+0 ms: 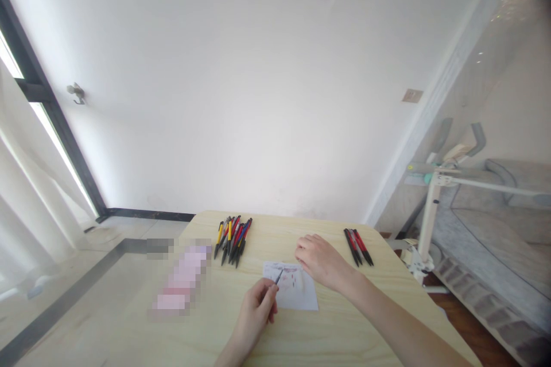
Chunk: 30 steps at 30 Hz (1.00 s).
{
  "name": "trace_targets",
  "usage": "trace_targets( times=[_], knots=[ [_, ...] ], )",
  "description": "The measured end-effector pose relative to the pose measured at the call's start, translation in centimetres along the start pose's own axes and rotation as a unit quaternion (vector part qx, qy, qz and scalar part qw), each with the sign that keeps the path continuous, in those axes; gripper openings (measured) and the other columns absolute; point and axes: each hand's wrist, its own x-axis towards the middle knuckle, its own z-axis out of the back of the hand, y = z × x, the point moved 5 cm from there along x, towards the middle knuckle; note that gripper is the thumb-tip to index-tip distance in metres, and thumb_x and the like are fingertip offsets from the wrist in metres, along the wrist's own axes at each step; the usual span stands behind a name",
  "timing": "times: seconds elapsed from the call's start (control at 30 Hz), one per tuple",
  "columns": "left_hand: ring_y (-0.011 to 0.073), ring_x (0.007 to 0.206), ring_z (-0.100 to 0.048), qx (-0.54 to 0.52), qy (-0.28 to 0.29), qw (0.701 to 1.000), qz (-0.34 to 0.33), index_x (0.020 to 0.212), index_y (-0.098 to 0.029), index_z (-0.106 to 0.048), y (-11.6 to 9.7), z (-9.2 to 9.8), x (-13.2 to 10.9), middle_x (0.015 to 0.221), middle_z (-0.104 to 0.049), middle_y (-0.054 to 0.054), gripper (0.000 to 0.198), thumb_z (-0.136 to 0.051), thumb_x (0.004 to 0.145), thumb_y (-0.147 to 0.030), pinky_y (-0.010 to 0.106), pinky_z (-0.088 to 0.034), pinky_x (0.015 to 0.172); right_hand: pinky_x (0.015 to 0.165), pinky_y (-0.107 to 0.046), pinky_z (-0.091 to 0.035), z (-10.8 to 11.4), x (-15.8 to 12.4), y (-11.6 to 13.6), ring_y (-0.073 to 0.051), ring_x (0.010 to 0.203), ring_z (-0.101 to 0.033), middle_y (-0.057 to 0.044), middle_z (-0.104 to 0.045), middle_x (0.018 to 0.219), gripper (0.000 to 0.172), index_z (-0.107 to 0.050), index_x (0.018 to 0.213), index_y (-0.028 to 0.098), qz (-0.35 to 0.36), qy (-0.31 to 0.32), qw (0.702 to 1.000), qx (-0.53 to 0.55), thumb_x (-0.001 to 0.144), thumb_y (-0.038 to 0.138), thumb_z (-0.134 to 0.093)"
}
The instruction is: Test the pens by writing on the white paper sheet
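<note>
Between the thumb and fingers of my left hand (259,304) is a slim dark pen (279,276); only its narrow pointed end shows, aimed up over the paper. Beneath it lies a small white sheet of paper (299,298) with dark and reddish scribbles along its upper part. My right hand (321,259) is over the sheet's upper right corner, its fingers bent and pressed together. Whatever those fingertips may hold is hidden.
On the wooden table (344,321), a pile of yellow, red, blue and grey pens (232,241) lies left of the paper. More red and grey pens (357,246) lie at the right. A blurred pink floor item (183,278) shows left; exercise equipment (430,212) stands right.
</note>
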Motion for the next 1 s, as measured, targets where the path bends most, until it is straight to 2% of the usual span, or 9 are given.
trace_targets(
  times=[1.0],
  knots=[
    [0.006,0.037,-0.044,-0.022,0.016,1.0,0.008,0.076,-0.016,-0.052,0.0,0.0,-0.1,0.047,-0.05,-0.006,0.026,-0.047,0.081,-0.042,0.016,-0.029,0.036,0.074,-0.029,-0.035,-1.4,-0.7,-1.1,-0.017,0.08,-0.052,-0.004,-0.06,0.079,0.014,-0.061,0.074,0.017,-0.039,0.005,0.999,0.013,0.082,0.015,-0.049]
  ],
)
